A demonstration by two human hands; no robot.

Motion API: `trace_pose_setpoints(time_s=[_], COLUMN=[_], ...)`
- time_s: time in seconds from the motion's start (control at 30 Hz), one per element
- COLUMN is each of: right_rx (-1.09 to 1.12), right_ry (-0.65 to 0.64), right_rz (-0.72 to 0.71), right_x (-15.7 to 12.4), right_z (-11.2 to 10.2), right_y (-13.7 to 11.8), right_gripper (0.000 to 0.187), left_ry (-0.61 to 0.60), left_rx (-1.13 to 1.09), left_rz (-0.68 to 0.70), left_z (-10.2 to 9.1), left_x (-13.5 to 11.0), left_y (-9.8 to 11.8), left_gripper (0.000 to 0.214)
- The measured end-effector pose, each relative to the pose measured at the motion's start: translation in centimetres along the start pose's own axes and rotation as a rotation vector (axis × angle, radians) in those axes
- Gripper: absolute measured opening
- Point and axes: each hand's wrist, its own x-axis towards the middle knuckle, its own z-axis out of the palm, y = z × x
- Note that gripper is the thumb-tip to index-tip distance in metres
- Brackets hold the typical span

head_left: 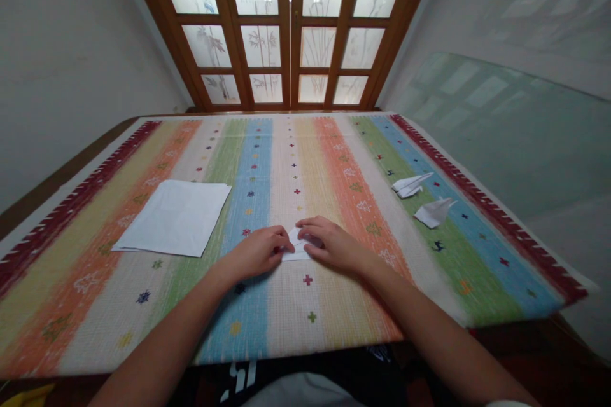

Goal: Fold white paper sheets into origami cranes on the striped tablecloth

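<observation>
A small piece of folded white paper (296, 255) lies on the striped tablecloth in front of me, showing a straight bottom edge and a pointed top. My left hand (258, 250) is closed at the paper's left side, its thumb and curled fingers gripping that edge. From the other side my right hand (331, 243) holds the paper, with bent fingers over its top and the thumb lower down. Between them the hands cover much of the paper, so its folds show only in part.
To the left lies a stack of white paper sheets (174, 216). Two folded paper cranes (432, 213) rest on the right side of the striped tablecloth (229, 331). A wooden door with glass panes (265, 48) stands beyond the table, and a glass panel (515, 133) leans at the right wall.
</observation>
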Motion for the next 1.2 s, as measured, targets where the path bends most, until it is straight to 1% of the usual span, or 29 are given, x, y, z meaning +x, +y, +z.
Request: trace_pose_setpoints(time_s=[0.07, 0.13, 0.33, 0.47, 0.57, 0.67, 0.9, 1.07, 1.2], right_rx=[0.020, 0.014, -0.052, -0.166, -0.222, -0.226, -0.154, -0.109, -0.091], right_ry=[-0.021, -0.019, 0.065, 0.071, 0.058, 0.050, -0.010, -0.004, 0.001], right_rz=[-0.024, -0.031, 0.022, 0.030, 0.035, 0.030, 0.009, 0.019, 0.008], right_x=[0.2, 0.5, 1.4, 1.3, 1.1, 0.9, 0.6, 0.4, 0.3], right_z=[0.3, 0.6, 1.8, 2.1, 1.8, 1.4, 0.3, 0.3, 0.4], right_y=[0.1, 0.3, 0.8, 0.6, 0.2, -0.1, -0.6, -0.2, 0.0], right_gripper=[0.030, 0.033, 0.028, 0.026, 0.027, 0.027, 0.028, 0.021, 0.019], left_ry=[0.000, 0.004, 0.040, 0.125, 0.171, 0.158, 0.154, 0.127, 0.089], left_rx=[0.000, 0.011, 0.043, -0.014, -0.044, -0.065, -0.076, -0.108, -0.037], left_rz=[-0.001, -0.011, -0.085, -0.147, -0.211, -0.237, -0.226, -0.240, -0.182], left_z=[0.2, 0.3, 0.4, 0.5, 0.5, 0.6, 0.5, 0.3, 0.4], left_x=[0.0, 0.1, 0.3, 0.4, 0.5, 0.6, 0.5, 0.5, 0.4], left_y=[-0.1, -0.1, 0.2, 0.3, 0.2, 0.1, 0.4, 0.5, 0.4], left_gripper=[0.034, 0.028, 0.024, 0.013, 0.016, 0.016, 0.013, 0.005, 0.011])
